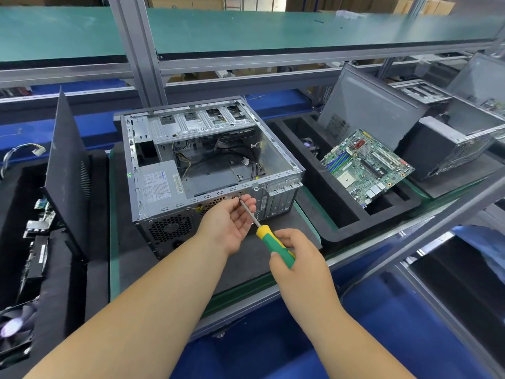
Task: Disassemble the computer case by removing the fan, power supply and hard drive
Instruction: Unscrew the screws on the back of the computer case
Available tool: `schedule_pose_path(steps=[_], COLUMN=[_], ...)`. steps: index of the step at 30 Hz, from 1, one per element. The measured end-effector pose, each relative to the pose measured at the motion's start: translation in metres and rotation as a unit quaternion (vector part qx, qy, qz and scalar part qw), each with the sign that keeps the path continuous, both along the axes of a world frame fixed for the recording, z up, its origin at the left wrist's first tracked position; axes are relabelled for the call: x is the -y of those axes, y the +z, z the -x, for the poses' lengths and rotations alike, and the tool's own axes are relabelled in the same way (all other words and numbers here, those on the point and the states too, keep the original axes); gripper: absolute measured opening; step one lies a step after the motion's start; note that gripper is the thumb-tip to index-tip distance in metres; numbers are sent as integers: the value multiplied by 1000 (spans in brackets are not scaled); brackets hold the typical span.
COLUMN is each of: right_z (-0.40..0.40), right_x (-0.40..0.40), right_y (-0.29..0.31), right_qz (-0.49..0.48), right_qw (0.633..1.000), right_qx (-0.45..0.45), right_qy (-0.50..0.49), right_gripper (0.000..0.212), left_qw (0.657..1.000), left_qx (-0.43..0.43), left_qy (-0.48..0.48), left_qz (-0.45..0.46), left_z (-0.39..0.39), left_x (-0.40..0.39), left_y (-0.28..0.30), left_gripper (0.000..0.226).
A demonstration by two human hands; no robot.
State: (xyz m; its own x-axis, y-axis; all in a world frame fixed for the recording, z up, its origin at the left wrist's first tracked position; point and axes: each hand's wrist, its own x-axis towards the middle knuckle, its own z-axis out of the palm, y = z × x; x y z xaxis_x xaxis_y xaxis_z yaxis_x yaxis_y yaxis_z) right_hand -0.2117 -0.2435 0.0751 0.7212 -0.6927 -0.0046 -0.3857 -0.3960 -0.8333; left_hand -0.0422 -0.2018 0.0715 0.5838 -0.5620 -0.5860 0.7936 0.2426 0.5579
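While the open computer case point(207, 160) lies on its side at frame centre, the right hand point(296, 258) grips a green-and-yellow screwdriver point(269, 237), tip at the case's rear edge. Left hand point(232, 221) is palm-up, fingers loosely curled beside the shaft near the tip. Power supply point(159, 184) sits inside, lower left corner. A motherboard point(366, 165) leans in a foam tray point(347, 214), right.

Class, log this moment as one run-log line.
stage: unscrewing case rear | right hand: grips green-yellow screwdriver | left hand: cupped at tip | grey metal power supply: still inside
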Motion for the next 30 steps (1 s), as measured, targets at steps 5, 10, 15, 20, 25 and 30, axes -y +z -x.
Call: schedule_pose_path(steps=[5,10,15,20,25,30], right_z=[6,14,18,11,-2,-16], right_x=[5,9,16,17,6,-9], right_y=[0,-2,-4,-6,-6,-5], right_qz=[-24,-80,-247,-318,-307,-308], right_qw=[1000,996,963,939,940,939], right_qx=[-4,30,103,128,132,128], right_qy=[3,13,-2,36,70,85], right_gripper=[30,34,28,32,35,35], left_qw=[999,996,985,892,759,710], left_qx=[33,72,139,323,390,412], left_qy=[2,21,24,-9,2,10], left_qz=[-22,-41,-103,-315,-521,-571], left_z=[2,7,6,5,-1,-8], left_x=[-3,-13,-44,-101,-159,-175], left_y=[-4,-9,-22,-53,-80,-97], left_gripper=[25,18,15,15,13,23])
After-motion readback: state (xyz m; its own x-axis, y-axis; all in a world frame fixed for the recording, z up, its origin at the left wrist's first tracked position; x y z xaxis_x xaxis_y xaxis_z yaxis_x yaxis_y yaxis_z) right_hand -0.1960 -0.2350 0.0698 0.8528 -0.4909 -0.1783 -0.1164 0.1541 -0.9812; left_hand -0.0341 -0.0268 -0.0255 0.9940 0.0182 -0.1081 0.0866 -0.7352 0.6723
